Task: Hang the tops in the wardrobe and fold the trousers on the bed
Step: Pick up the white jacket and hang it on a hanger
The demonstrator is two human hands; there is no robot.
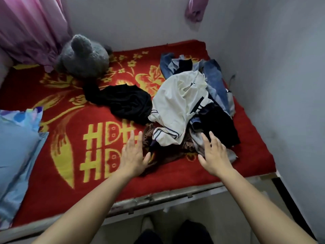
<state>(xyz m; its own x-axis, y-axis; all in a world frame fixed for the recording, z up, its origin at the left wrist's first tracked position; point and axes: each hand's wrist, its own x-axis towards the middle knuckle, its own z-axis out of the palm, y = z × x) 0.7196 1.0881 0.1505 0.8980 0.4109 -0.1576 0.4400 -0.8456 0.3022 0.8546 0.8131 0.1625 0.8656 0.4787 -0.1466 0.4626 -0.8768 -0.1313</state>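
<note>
Reaching flat-palmed, left hand [131,155] and right hand [213,154] flank clothes pile [182,103].

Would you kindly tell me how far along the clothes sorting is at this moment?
Done: nothing visibly; no garment looks folded, and the wardrobe is out of view. In hand: the left hand and right hand reach open toward the heap on the bed, gripping nothing. Left: everything, including the white top, the jeans and the separate black garment.

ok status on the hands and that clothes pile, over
Left hand open, right hand open, nothing held. Clothes pile unsorted on red blanket. Black garment beside it; nothing in the way.
</note>
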